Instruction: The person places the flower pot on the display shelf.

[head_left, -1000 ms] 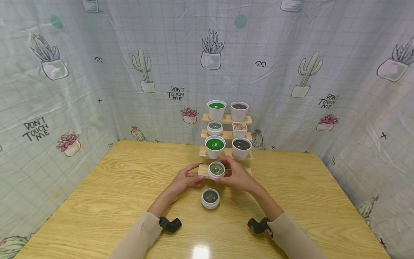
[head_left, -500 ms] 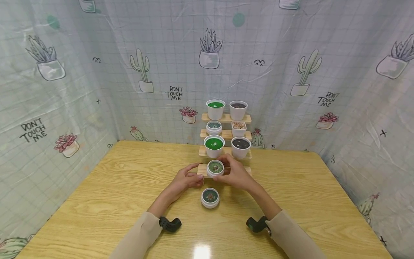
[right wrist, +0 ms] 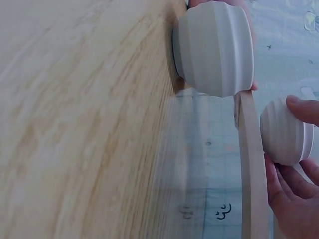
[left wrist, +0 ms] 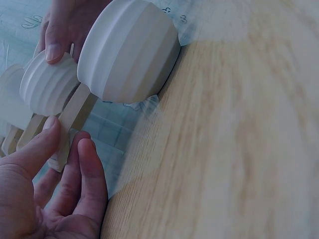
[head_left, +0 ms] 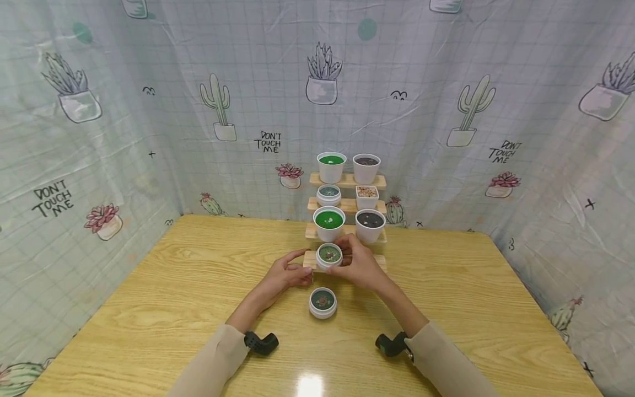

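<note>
My right hand (head_left: 361, 267) grips a small white ribbed pot (head_left: 329, 257) with a speckled green top, thumb at its front and fingers round its right side. The pot is on the left part of the lowest step of a wooden tiered stand (head_left: 378, 262). At that step's left end, my left hand (head_left: 285, 275) pinches the board; the left wrist view shows the thumb (left wrist: 42, 142) on top and fingers below. A second white ribbed pot (head_left: 322, 303), with a dark green top and reddish centre, stands on the table in front of the stand.
Higher steps hold white pots in pairs: bright green (head_left: 329, 223) and dark (head_left: 370, 226), then a low round pot (head_left: 328, 194) and a square one (head_left: 367, 196), with two more on top. Behind the wooden table (head_left: 163, 309) hangs a printed curtain (head_left: 248, 110).
The pot in my right hand has shifted slightly back and left on the lowest step. My left hand and the front pot have stayed in place.
</note>
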Available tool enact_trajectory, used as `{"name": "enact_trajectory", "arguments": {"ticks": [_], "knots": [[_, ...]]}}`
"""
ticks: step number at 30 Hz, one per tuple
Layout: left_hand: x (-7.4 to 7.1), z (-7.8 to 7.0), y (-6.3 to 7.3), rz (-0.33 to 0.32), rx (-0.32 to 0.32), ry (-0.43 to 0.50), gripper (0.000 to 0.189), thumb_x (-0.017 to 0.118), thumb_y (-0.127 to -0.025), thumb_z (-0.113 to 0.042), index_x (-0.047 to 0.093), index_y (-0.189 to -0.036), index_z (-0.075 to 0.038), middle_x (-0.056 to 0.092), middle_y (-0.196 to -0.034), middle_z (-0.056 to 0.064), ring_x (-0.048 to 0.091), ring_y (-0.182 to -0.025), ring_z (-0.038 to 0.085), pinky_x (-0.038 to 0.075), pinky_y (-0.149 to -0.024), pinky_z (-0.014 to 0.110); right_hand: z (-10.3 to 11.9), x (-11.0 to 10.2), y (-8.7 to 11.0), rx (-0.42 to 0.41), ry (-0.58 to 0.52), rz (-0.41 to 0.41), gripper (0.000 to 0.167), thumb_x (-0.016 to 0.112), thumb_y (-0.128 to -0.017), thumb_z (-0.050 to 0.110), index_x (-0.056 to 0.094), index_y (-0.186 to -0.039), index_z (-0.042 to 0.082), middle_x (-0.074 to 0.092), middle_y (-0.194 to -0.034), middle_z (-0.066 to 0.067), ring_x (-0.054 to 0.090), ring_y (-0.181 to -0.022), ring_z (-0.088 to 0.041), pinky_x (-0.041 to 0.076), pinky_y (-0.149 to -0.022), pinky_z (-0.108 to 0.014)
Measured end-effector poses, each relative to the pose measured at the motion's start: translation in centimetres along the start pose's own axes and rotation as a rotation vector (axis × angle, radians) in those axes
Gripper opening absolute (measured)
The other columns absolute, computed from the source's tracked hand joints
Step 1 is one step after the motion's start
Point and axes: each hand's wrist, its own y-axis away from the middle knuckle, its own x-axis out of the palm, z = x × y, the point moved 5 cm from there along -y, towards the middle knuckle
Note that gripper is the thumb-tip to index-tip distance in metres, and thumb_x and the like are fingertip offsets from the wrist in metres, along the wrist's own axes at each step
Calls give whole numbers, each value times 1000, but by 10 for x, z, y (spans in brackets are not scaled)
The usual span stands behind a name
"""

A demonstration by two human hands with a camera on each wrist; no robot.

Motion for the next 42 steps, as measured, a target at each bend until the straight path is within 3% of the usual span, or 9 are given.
{"name": "enact_trajectory", "arguments": {"ticks": [5, 21, 35, 42], "knots": [[0, -1, 0, 0, 3, 2, 72, 69, -100, -13, 30, -161, -9, 76, -99, 3, 72, -93, 13, 62, -85, 30, 0, 1, 0, 24, 11, -11, 66, 90, -80, 13, 50, -131, 4, 64, -129, -16, 68, -115, -27, 58, -100, -41], [0, -2, 1, -7, -5, 3, 73, 70, -100, -14, 30, -161, -10, 75, -110, 17, 73, -94, 14, 62, -86, 31, 0, 2, -1, 73, 23, -29, 63, 89, -82, 17, 52, -131, 4, 64, -130, -15, 66, -115, -26, 57, -101, -42], [1, -2, 2, -12, -7, 7, 73, 70, -99, -13, 32, -161, -11, 75, -110, 18, 73, -93, 14, 62, -86, 31, -1, 0, -1, 50, 9, 42, 58, 83, -86, 10, 51, -133, 3, 62, -132, -17, 66, -116, -29, 57, -102, -46], [1, -1, 2, -11, -11, 10, 73, 70, -99, -13, 31, -161, -10, 76, -105, 12, 73, -94, 14, 62, -86, 30, -3, 0, -1, 57, 13, 33, 57, 84, -87, 13, 51, -133, 4, 62, -132, -17, 67, -115, -28, 56, -103, -46]]}}
